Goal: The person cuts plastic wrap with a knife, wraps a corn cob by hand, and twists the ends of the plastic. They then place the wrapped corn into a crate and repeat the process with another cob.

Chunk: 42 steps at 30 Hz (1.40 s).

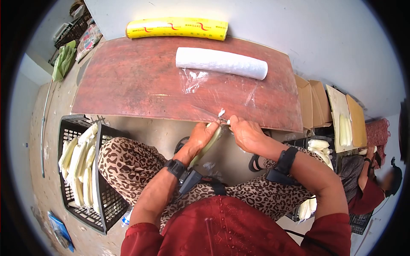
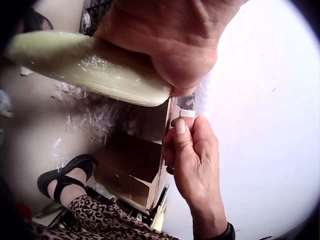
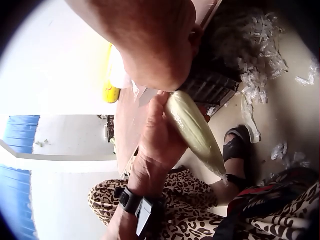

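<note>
My left hand (image 1: 201, 135) holds a pale green ear of corn (image 1: 212, 140) wrapped in clear film, at the table's front edge. In the right wrist view the wrapped corn (image 3: 194, 127) slants down from that hand. My right hand (image 1: 247, 134) grips a knife (image 2: 187, 114) with a white band at its handle, close beside the left fingertips. Its thin blade (image 3: 146, 96) points over the table toward the left. A small twist of film (image 1: 221, 112) stands up at the corn's end. My left hand partly hides the blade in the left wrist view.
A white roll of film (image 1: 222, 63) lies on the red table (image 1: 128, 77), a yellow roll (image 1: 177, 29) behind it. Black crates (image 1: 102, 183) with wrapped corn stand at both sides. Cardboard (image 1: 314, 100) is at the right, film scraps (image 2: 92, 117) litter the floor. Another person sits at far right.
</note>
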### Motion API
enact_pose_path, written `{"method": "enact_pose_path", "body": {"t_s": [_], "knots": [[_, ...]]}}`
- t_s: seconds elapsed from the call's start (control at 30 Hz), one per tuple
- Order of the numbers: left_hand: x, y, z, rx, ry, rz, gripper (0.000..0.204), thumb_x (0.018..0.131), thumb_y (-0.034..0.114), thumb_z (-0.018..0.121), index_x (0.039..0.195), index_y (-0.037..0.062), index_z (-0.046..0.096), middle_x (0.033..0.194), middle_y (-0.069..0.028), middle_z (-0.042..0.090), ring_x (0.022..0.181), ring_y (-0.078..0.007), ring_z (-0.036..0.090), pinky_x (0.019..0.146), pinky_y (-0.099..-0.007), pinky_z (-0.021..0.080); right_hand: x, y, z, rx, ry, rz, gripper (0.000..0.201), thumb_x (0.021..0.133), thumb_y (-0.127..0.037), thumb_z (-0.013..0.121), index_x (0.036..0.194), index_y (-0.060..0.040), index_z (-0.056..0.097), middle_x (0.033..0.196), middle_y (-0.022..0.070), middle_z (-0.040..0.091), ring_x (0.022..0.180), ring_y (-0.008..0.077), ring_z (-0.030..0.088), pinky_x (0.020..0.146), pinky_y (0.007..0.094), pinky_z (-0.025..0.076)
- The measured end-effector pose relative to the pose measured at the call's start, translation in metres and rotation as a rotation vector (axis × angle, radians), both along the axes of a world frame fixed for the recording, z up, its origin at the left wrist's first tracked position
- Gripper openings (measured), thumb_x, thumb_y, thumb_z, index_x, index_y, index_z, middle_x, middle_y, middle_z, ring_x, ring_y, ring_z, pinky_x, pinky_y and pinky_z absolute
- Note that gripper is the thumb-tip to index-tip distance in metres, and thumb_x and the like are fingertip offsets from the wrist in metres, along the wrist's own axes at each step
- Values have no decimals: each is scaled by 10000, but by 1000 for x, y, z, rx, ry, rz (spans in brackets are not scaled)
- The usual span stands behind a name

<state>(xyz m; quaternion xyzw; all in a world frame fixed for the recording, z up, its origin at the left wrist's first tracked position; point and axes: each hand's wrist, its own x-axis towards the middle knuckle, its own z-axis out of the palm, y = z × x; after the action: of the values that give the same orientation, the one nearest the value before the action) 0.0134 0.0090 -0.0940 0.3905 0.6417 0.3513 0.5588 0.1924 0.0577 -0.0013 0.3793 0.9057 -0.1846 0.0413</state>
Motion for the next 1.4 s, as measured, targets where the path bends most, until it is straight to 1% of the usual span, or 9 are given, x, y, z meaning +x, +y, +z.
{"method": "enact_pose_path", "body": {"t_s": [0.13, 0.33, 0.73, 0.83, 1.03, 1.13, 1.23, 1.33, 1.4], "knots": [[-2, 0, 1, -7, 34, -5, 687, 847, 530, 562, 1089, -109, 627, 1009, -307, 653, 982, -372, 643, 877, -400, 462, 6, -6, 1, 20, -7, -6, 146, 816, 8, 506, 934, 33, 424, 851, 282, 597, 774, 464, 603, 676, 516, 469], [-1, -2, 5, -26, 91, 6, 700, 847, 551, 552, 1112, -93, 625, 1051, -297, 649, 1019, -385, 632, 905, -400, 454, 19, -9, 14, -34, -116, -39, 151, 809, 7, 516, 941, 30, 444, 880, 276, 612, 829, 442, 619, 711, 500, 488], [-2, -3, 1, 58, 100, -8, 677, 869, 524, 551, 1224, -52, 574, 1176, -267, 617, 1126, -376, 581, 968, -393, 421, 53, -20, 4, -79, -111, -149, 157, 934, -123, 487, 940, 18, 417, 865, 287, 599, 840, 473, 590, 703, 528, 459], [-4, -3, 4, 85, 52, -25, 647, 894, 464, 573, 1198, -107, 566, 1062, -206, 650, 937, -234, 608, 823, -358, 480, 46, -20, 5, -66, -35, -170, 177, 939, -148, 503, 961, 7, 421, 878, 280, 604, 847, 477, 585, 704, 534, 455], [-4, 1, -1, 7, 139, -41, 627, 895, 472, 564, 1153, -100, 595, 1010, -188, 662, 893, -217, 610, 786, -354, 485, 21, -14, 10, -32, 86, -179, 169, 928, -143, 525, 963, -4, 434, 869, 270, 610, 829, 488, 579, 689, 540, 447], [-4, -3, 10, 46, 52, -55, 657, 869, 525, 552, 1169, -58, 605, 1113, -287, 633, 1085, -374, 605, 928, -403, 439, 18, -11, 6, -25, 87, -152, 156, 923, -134, 524, 958, -8, 440, 869, 267, 614, 825, 490, 580, 678, 538, 448], [-3, -3, 5, 64, 28, -31, 671, 866, 535, 549, 1155, -68, 608, 1089, -288, 641, 1061, -372, 618, 911, -402, 448, 16, -11, 3, -33, 55, -134, 154, 921, -133, 522, 955, -5, 443, 867, 267, 616, 819, 485, 586, 676, 532, 454], [-2, -2, 5, -3, 30, -42, 618, 899, 473, 550, 1159, -85, 602, 1028, -200, 663, 907, -241, 627, 811, -355, 489, 16, -11, -3, -51, 16, -134, 162, 919, -136, 524, 947, 3, 446, 863, 265, 619, 818, 470, 597, 686, 526, 461], [-2, -3, 10, -21, 15, -44, 625, 900, 475, 545, 1158, -92, 599, 1024, -204, 663, 906, -239, 627, 811, -353, 488, 15, -11, -5, -50, 12, -136, 158, 911, -125, 524, 941, 9, 446, 871, 266, 619, 817, 463, 603, 695, 524, 464]]}}
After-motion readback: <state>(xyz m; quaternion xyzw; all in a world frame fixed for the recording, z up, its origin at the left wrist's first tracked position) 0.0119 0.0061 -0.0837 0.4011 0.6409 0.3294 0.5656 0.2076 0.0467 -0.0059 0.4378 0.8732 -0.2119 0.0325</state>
